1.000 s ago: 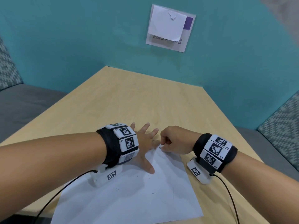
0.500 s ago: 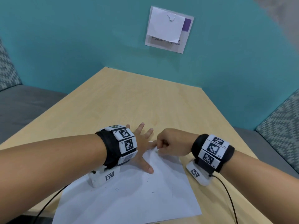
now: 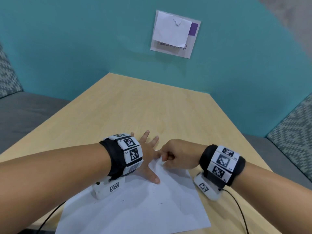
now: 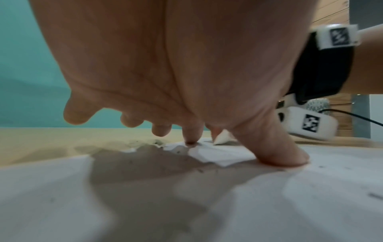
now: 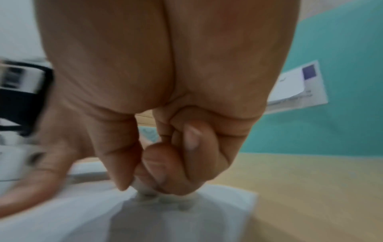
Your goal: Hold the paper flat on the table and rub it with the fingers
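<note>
A white sheet of paper [image 3: 135, 205] lies on the near part of a light wooden table [image 3: 143, 107]. My left hand [image 3: 148, 157] lies spread flat on the sheet's far edge, thumb [image 4: 275, 147] and index fingertip pressing the paper [image 4: 145, 196] down. My right hand [image 3: 177, 156] is curled, and its thumb and fingers [image 5: 165, 172] pinch the far corner of the paper [image 5: 186, 212], lifted and bent toward the left hand. In the left wrist view the raised corner [image 4: 220, 139] shows beyond the thumb.
A teal wall [image 3: 67, 48] stands behind the table, with a printed sign [image 3: 175, 33] covered by a white note. Grey upholstered seats [image 3: 25, 112] flank the table on both sides. Black cables [image 3: 236, 205] run from the wrist cameras toward me.
The right hand has drawn the pinched paper corner slightly left toward the left hand, and the corner is lifted a little more. The left hand stays spread on the sheet.
</note>
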The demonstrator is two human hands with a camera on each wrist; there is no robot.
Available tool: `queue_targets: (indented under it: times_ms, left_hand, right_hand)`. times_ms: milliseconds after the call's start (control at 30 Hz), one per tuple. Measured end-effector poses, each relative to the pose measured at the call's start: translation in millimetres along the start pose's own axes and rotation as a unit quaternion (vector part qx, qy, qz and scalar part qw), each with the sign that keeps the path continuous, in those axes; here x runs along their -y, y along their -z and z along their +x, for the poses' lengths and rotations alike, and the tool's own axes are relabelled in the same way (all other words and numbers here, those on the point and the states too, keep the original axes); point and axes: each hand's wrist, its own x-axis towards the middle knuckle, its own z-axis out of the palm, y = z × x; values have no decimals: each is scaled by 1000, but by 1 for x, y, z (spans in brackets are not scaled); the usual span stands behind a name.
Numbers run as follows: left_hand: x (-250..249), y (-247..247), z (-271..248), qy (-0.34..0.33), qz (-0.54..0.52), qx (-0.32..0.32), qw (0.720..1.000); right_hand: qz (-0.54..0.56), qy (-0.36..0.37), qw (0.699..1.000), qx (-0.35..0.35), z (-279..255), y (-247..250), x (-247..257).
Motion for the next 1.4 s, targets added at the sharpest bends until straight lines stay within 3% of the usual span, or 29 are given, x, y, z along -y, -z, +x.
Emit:
queue_targets:
  times_ms: [100,367,700,800,967,1100,1233,1400]
  left_hand:
    - [1,-2,2,7,18,2,1000]
    - [1,-3,3,9,20,2,1000]
    - [-9,3,12,-38,-9,-24,999]
    - [-7,4,13,-33,-3,-18,999]
    - [-7,2,13,-21,-10,-25,999]
    - [-3,-1,16,-14,-13,-30,999]
    - [-2,-3,20,-9,-7,-32,999]
    - [-1,-5,19,-5,-14,-43,999]
  right_hand:
    - [14,-58,998,-30,2,10,-21]
    - [11,-71,997,-34,5,10,-31]
    - [10,-56,998,-25,1,6,-25]
    - [10,-26,1000,-6,-2,1,-18]
    - [-9,-52,998,-22,2,9,-21]
    - [-17,-20,1000,-6,3,2,-10]
    - [-14,-53,998,-32,4,9,-16]
    - [-18,-28,999,-13,3,3,-11]
